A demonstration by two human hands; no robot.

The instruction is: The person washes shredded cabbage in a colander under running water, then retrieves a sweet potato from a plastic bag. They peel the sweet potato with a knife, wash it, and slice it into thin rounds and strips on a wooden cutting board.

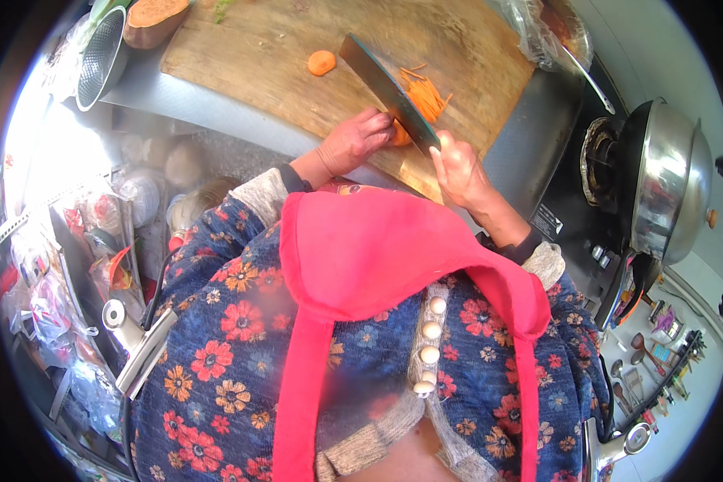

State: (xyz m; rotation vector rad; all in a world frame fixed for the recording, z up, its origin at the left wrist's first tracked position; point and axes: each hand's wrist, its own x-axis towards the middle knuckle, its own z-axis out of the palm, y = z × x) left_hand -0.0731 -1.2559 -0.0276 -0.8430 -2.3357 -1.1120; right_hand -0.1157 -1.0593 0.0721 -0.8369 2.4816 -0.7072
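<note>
My right hand (460, 169) grips the handle end of a cleaver (391, 93), whose broad dark blade slants up and left over the wooden cutting board (253, 66). Under the near side of the blade, my left hand (361, 137) presses on a piece of carrot (400, 134) with curled fingers close to the steel. A small heap of carrot shreds (426, 99) lies just right of the blade. Farther left on the board rests a short carrot chunk (322, 62), cut face up. The blade hides part of the held carrot.
A metal strainer (101, 59) and a cut sweet potato (155, 21) sit at the board's left. To the right are a gas burner (599, 159), a lidded wok (669, 181) and a plastic-wrapped container (557, 30) with a spoon. Bagged goods (54, 307) fill shelving on the left.
</note>
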